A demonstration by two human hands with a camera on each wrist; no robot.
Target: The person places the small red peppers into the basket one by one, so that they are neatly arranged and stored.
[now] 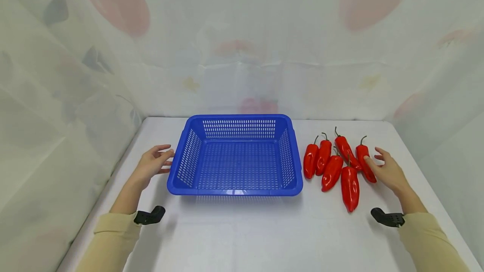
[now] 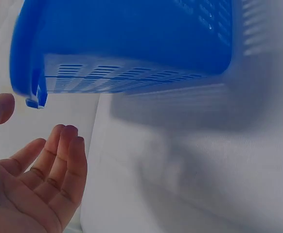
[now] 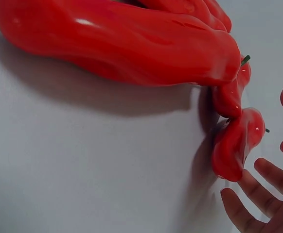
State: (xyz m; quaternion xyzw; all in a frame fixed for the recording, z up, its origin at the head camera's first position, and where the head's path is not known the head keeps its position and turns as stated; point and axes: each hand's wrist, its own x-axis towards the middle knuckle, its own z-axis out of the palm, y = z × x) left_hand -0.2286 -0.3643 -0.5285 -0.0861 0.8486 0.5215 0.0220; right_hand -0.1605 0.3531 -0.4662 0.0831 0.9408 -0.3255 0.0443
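Observation:
A blue plastic basket [image 1: 234, 192] with slotted walls sits on the white table. Just off its left side is my left hand [image 1: 151, 163], fingers loosely bent, with a gap to the rim in the left wrist view. To the basket's right lie several red peppers [image 1: 332, 173] with green stems. Beside the rightmost pepper [image 1: 364, 160] is my right hand [image 1: 391, 173], its thumb overlapping the pepper in the head view. In the right wrist view, the spread fingers [image 3: 265, 194] reach right up to the far pepper [image 3: 235, 150] without curling round it.
A pale printed sheet [image 1: 242, 83] hangs behind the table and along both sides. Black straps with camera mounts [image 1: 150, 216] are on both wrists, over beige sleeves. The front pepper [image 1: 350, 188] lies closest to the near edge.

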